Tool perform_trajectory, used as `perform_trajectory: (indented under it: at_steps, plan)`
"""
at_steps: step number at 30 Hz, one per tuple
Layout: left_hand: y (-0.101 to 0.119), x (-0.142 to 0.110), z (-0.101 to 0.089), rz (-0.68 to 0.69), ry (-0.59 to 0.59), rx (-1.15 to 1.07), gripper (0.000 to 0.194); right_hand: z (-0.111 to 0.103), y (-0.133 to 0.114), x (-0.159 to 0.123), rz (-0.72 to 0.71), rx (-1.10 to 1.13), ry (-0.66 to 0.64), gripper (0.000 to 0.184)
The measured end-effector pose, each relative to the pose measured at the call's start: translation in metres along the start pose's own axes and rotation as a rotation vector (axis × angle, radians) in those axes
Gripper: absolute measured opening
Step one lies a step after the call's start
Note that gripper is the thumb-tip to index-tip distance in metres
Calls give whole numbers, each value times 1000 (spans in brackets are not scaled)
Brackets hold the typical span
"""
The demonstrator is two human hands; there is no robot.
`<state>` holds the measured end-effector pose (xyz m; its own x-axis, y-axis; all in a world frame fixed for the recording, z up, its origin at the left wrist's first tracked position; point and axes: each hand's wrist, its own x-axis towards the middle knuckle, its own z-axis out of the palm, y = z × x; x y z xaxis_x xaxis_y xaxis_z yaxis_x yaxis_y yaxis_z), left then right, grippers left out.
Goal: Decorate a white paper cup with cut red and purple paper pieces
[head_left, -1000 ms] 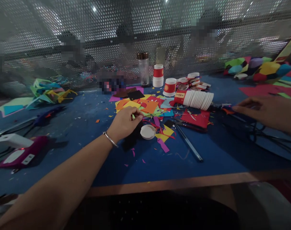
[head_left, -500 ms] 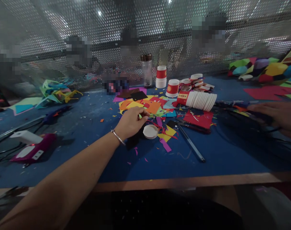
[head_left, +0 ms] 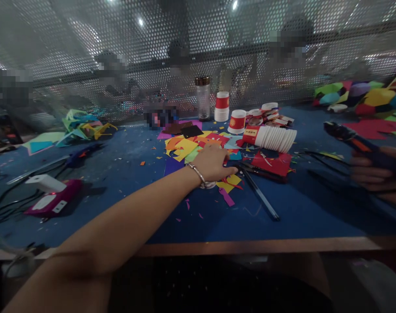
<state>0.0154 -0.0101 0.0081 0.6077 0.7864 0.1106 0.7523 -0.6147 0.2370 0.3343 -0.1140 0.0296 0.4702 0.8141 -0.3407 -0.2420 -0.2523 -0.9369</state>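
My left hand [head_left: 213,163] reaches palm down over a heap of coloured paper scraps [head_left: 181,148], thumb stretched out to the right. Its fingers look apart and I see nothing in them. Under its wrist, a white round piece [head_left: 208,184] is mostly covered. Just right of the thumb lie dark-handled scissors [head_left: 266,172] beside a red paper piece, with a pen [head_left: 260,194] nearer the edge. At the right border my right hand [head_left: 376,174] is wrapped round a dark blue hot glue gun [head_left: 364,145] with an orange trigger, its tip raised and pointing left.
Paper cups stand behind the scraps, and one stack [head_left: 273,138] lies on its side. A clear bottle [head_left: 203,100] is near the mesh screen. On the left are a purple power strip [head_left: 56,200], cables and another glue gun [head_left: 82,155]. Folded paper shapes [head_left: 357,93] sit far right.
My left hand has moved right and opened from a pinch, its wrist now over the white round piece. My right hand has lifted the hot glue gun off the table.
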Motion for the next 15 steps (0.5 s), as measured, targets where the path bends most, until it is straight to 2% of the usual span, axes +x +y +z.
perform_trajectory:
  at_steps: [3,8,12,15]
  plan:
    - [5,10,4,18,-14,-14,31,10,-3,-8,-34,-8,-38,12]
    - [6,22,5,39,-28,-112,16,15,-3,-10,-50,-19,-84,18]
    - [4,24,8,37,8,-240,19,20,-2,-11,-86,-12,-117,18]
    - [-1,19,2,42,79,-326,17,23,-2,-10,-149,-115,-128,21]
